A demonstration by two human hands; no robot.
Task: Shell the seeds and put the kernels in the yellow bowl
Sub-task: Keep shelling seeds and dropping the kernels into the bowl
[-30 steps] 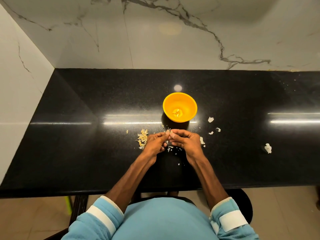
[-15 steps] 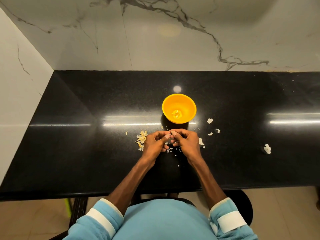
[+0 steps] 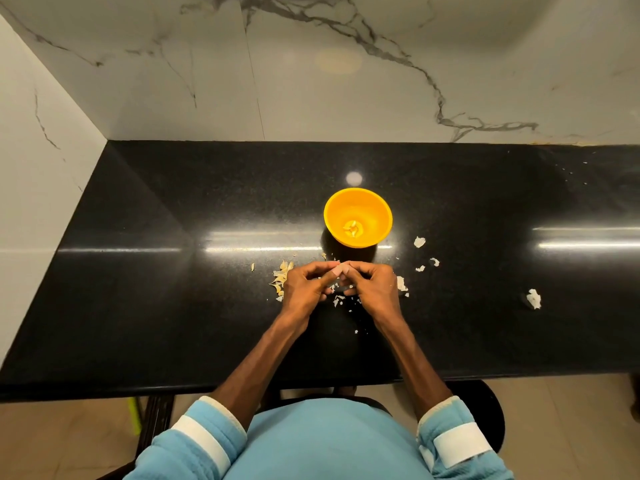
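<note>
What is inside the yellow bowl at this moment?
A few pale kernels lie at the bottom of the yellow bowl. The inner wall nearest the person is hidden behind its rim.

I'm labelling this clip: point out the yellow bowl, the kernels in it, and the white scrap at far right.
Yellow bowl [image 3: 376, 210]: head view, right inner wall.
Kernels [image 3: 352, 229]: head view, middle of the heap on the bowl's bottom.
White scrap [image 3: 533, 298]: head view, its centre.

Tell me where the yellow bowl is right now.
In the head view, the yellow bowl stands near the middle of the black counter, just beyond the left hand and right hand, with pale scraps scattered on either side of them.
</note>
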